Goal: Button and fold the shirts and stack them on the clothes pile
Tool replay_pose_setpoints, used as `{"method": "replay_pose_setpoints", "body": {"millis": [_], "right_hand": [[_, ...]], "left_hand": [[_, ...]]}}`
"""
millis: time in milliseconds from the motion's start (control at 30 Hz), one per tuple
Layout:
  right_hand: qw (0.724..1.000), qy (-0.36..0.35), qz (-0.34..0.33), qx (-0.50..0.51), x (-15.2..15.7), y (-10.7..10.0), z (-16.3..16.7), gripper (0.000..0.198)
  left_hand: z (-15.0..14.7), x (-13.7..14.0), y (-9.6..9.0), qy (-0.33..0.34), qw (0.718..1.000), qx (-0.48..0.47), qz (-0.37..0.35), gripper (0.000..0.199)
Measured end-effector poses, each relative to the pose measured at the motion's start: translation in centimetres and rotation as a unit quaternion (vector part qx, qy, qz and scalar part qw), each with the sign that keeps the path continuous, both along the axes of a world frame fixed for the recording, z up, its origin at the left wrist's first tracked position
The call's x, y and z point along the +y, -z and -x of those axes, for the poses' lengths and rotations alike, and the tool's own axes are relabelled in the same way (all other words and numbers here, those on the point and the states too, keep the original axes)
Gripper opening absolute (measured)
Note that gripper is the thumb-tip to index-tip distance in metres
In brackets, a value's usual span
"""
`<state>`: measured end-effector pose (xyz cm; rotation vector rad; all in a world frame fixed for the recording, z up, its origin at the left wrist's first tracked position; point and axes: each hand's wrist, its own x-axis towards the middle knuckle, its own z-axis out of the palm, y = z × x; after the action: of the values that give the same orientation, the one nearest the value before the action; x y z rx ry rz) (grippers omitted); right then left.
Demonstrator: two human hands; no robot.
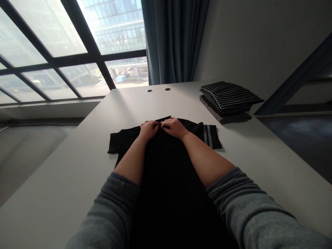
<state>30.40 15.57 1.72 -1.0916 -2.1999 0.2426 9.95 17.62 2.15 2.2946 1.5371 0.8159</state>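
A black short-sleeved T-shirt [168, 173] lies spread on the white table, its collar toward the far side. Two pale stripes ring its right-hand sleeve [211, 136]. At the collar, my left hand [149, 129] is closed on the cloth, thumb and fingers pinching the neckline. Close beside it, my right hand [174, 127] grips the other side of the same neckline. A small light spot, perhaps a label, shows between the two hands. My forearms cover parts of the shirt's body.
On the table [129, 103], a stack of folded dark clothes [224, 116] stands at the far right, a striped black garment [230, 95] on top. Two round cable holes [167, 89] sit near the far edge. Beyond are a blue curtain [176, 41] and large windows [121, 27].
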Motion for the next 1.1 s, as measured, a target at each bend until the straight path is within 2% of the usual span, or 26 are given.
{"method": "replay_pose_setpoints", "body": {"millis": [133,467,633,800,1100], "right_hand": [[1.0,0.013,-0.001,0.0,-0.1,-0.3,0.2,0.018],[0.999,0.022,0.002,0.032,0.0,-0.1,0.3,0.018],[0.998,0.031,-0.014,0.048,0.1,0.1,0.2,0.017],[0.998,0.018,-0.009,0.055,0.2,0.2,0.2,0.018],[0.999,0.01,-0.014,0.049,0.1,-0.1,0.3,0.02]], "left_hand": [[0.1,0.5,0.2,0.036,0.998,-0.035,0.049,0.015],[0.7,0.9,0.7,0.11,0.983,-0.11,0.102,0.02],[1.6,0.7,0.5,0.167,0.969,-0.137,0.12,0.034],[1.5,0.6,0.8,0.17,0.973,-0.12,0.099,0.036],[1.2,1.0,1.4,0.161,0.961,-0.165,0.152,0.032]]}}
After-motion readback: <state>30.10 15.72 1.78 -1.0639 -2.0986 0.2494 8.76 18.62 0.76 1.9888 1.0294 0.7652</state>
